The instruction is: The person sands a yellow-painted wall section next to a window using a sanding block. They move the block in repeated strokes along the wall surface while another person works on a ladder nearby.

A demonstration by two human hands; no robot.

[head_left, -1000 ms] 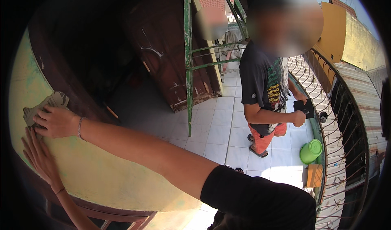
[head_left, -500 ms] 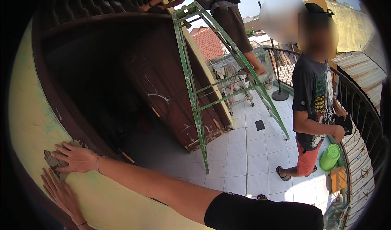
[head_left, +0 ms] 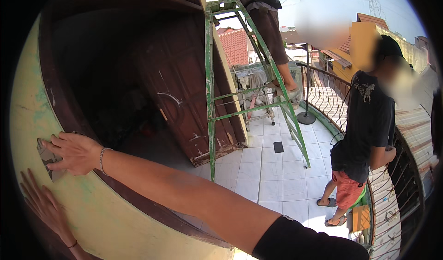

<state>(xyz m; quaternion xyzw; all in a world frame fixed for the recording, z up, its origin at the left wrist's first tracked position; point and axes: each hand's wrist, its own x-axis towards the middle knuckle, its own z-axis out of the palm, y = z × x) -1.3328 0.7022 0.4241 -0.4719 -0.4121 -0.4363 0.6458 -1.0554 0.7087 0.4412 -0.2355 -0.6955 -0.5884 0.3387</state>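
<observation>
My right hand (head_left: 77, 154) presses a grey-brown sheet, which looks like sandpaper (head_left: 44, 156), against the pale yellow wall (head_left: 124, 221). Its fingers are bent over the sheet, and part of the sheet shows past the fingertips. Lower down and to the left, my left hand (head_left: 44, 201) lies flat on the same wall with its fingers apart, holding nothing. Greenish worn patches mark the paint around both hands. The dark brown door frame (head_left: 57, 91) runs close to the right of my right hand.
A green stepladder (head_left: 210, 103) stands before the open brown door (head_left: 170, 108), with a person (head_left: 266, 34) up on it. At the right, another person (head_left: 369, 117) in a dark shirt stands by the metal railing (head_left: 327, 82). A dark square thing (head_left: 278, 147) lies on the white tiles.
My right hand has moved left and up across the wall with the sandpaper; my left hand has shifted left too. The person at the right has turned away. The view has shifted.
</observation>
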